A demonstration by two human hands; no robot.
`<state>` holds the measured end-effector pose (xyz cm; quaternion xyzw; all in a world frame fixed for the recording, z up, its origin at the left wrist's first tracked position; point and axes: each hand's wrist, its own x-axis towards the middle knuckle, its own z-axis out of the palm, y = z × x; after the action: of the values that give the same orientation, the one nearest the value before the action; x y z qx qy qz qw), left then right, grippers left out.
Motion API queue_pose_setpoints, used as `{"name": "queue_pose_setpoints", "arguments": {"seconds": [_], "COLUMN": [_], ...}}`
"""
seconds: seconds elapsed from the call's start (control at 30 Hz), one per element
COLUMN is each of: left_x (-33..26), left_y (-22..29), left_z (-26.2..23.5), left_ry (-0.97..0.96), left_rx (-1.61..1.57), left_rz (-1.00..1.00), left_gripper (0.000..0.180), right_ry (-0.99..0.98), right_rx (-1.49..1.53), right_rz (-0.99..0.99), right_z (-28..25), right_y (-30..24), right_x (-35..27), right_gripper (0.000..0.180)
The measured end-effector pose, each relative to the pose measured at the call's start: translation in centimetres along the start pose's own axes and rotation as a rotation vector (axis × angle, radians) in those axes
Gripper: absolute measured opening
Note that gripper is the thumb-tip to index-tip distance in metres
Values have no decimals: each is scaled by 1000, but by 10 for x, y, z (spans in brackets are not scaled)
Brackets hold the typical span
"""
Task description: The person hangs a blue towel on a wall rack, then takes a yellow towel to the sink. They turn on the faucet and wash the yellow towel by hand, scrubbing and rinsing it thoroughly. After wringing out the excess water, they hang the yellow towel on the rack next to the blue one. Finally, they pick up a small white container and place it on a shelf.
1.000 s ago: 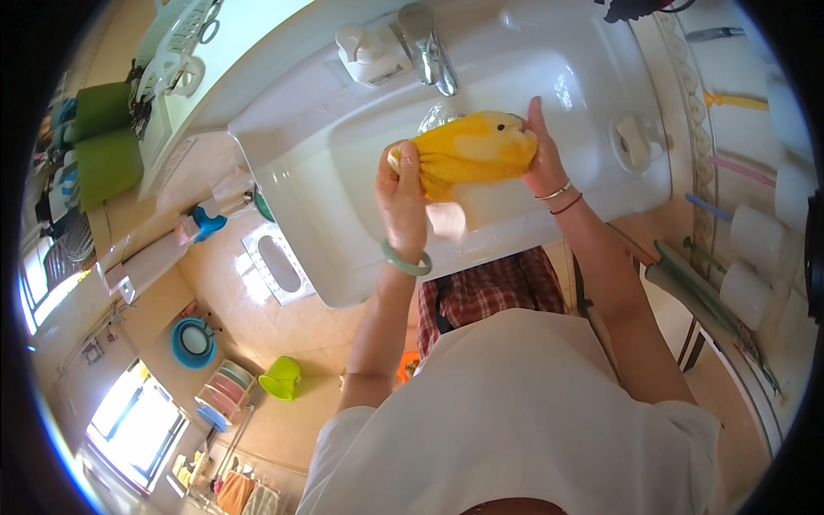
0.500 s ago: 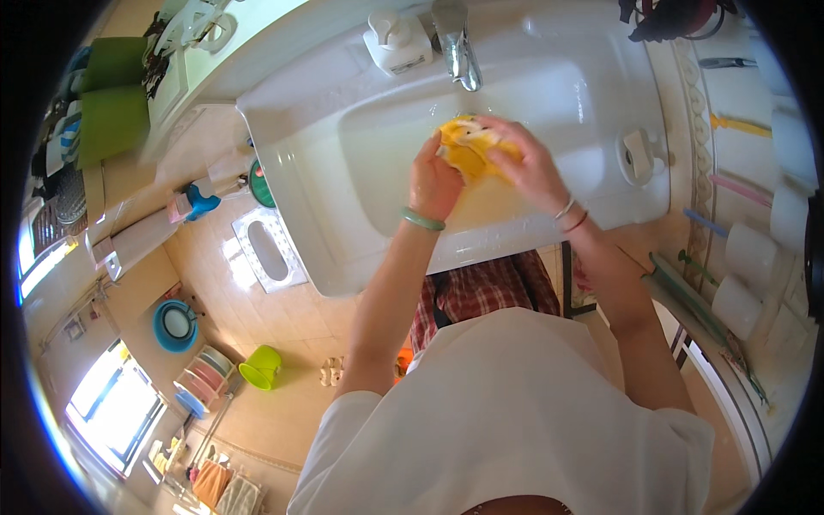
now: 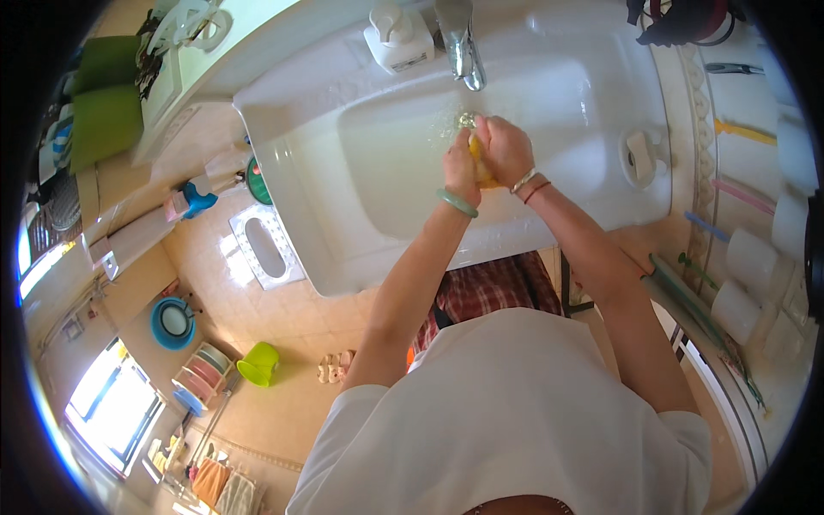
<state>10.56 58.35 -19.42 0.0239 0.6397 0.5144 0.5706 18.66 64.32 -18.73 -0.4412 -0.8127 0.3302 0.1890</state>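
Hands pressed together around a yellow cloth (image 3: 481,163), now bunched into a small wad; a second ago it is spread wide between them, and half a second ago already gathered lower in the basin. The left hand (image 3: 461,167) and the right hand (image 3: 506,148) sit higher than before, directly below the spout of the tap (image 3: 459,43), over the white sink (image 3: 369,172). Both forearms rise side by side from the lower edge, wrists bent inward; the left wrist carries a green bangle (image 3: 456,202). Only a narrow upright strip of cloth shows between the palms; its long axis cannot be told. A soap bottle (image 3: 396,36) stands beyond the hands, left of the tap.
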Motion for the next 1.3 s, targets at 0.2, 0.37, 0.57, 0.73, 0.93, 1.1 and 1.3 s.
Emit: {"name": "queue_pose_setpoints", "arguments": {"seconds": [0.2, 0.37, 0.57, 0.73, 0.93, 1.1, 1.3], "left_x": [13, -19, 9, -22, -30, -28, -25], "left_y": [-23, 5, -9, 20, 33, 42, 35], "left_z": [-33, -3, -32, -13, -37, -51, -33], "left_ry": [-231, 95, -36, -95, -172, -99, -255], "left_rx": [-525, -325, -122, -481, 135, -328, -740], "left_rz": [-174, -185, -7, -242, -83, 266, -231], "left_gripper": [35, 31, 37, 49, 37, 33, 52], "right_ry": [-4, 15, -3, -122, -313, -778, 1], "right_rx": [155, -49, 213, 101, 756, 110, 368], "right_rz": [-73, 71, -206, 200, 331, 401, -184], "right_z": [13, 9, 1, -7, -45, -70, -35], "right_y": [-44, -5, -73, 18, 10, 13, -35], "right_x": [-30, -8, -32, 8, 5, 0, -24], "right_gripper": [21, 27, 21, 22, 31, 42, 37]}}
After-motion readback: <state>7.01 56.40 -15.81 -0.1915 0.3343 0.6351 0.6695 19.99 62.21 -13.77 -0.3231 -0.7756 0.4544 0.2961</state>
